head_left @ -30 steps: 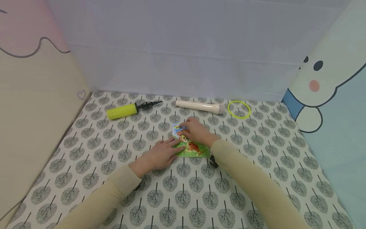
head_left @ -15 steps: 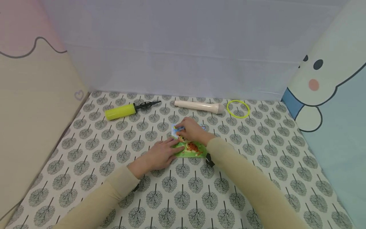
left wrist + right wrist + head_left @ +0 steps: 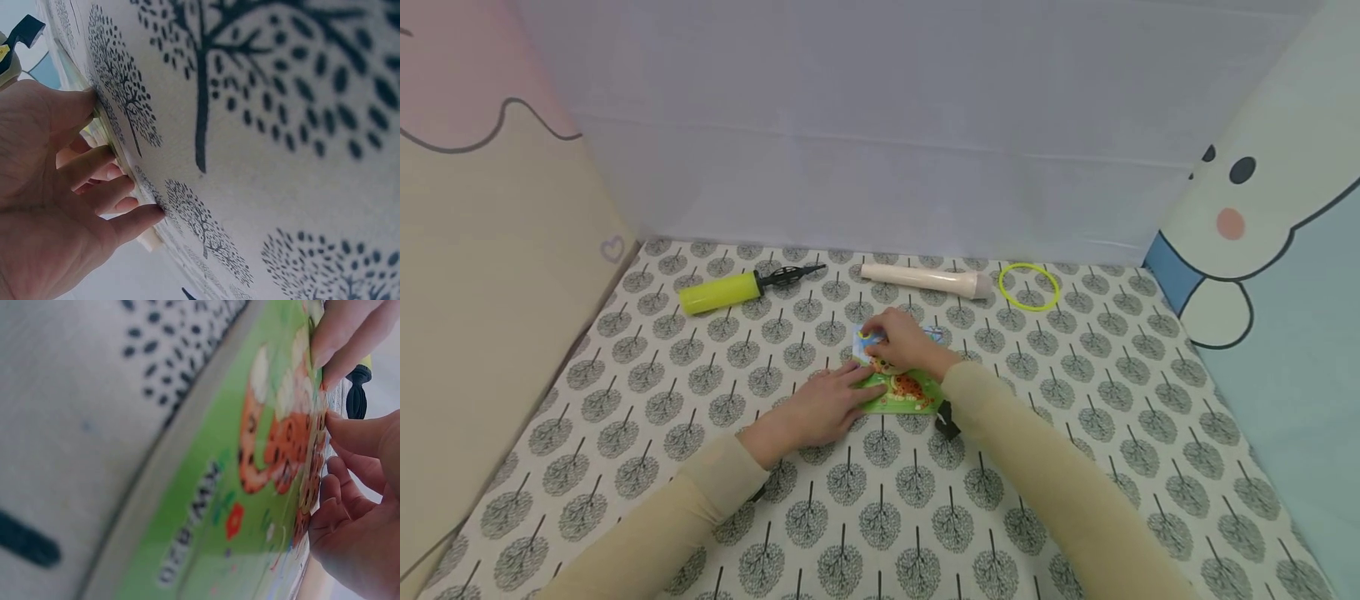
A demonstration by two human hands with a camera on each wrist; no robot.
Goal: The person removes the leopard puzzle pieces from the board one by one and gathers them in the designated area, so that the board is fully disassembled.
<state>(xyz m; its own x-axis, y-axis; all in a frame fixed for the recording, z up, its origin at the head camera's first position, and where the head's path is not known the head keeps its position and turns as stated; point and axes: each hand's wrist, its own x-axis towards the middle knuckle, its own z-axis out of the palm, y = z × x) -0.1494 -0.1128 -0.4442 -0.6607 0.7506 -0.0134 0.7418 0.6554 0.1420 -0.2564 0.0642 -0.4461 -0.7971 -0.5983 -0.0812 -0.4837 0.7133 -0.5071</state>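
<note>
A flat, glossy board [image 3: 916,392] with a cartoon leopard on green grass lies at the table's middle; "KW-420" is printed on it in the right wrist view. My left hand [image 3: 822,406] rests at the board's left edge, its fingers fairly straight and spread, two of them on the picture. My right hand [image 3: 910,340] is over the upper part, with bent fingers. In the right wrist view the right thumb [image 3: 356,434] and fingertips touch the board's surface. Whether they pinch a loose part of it cannot be told. The right hand hides much of the upper picture.
Along the back of the table lie a yellow hand pump [image 3: 722,293] with a black nozzle, a pale microphone-shaped stick [image 3: 925,280] and a yellow ring [image 3: 1028,287]. A tree-patterned cloth [image 3: 880,525] covers the table. Curtain-like walls [image 3: 880,125] stand at the back and sides.
My right hand has shifted slightly left along the board, uncovering a little of its upper right. My left hand has stayed in place.
</note>
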